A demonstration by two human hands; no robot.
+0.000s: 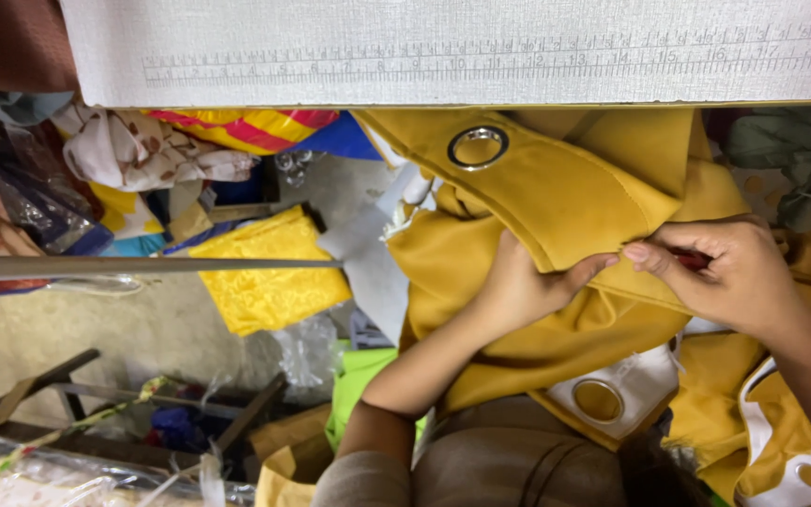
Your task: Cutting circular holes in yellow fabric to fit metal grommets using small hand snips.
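Fingers of the left hand (518, 286) and right hand (734, 272) are pinching the folded hem of a mustard-yellow eyeleted curtain fabric (565, 197) on the lap. One silver metal eyelet (478, 147) is sitting finished; others lie below. Something red inside the right grip is hiding, unidentifiable.

Something red (696, 261) is glimpsed under the right hand (739, 272), too covered to be identified. The left hand's (518, 286) fingers are buried in yellow fabric (565, 197). Both forearms are cut off by the frame.
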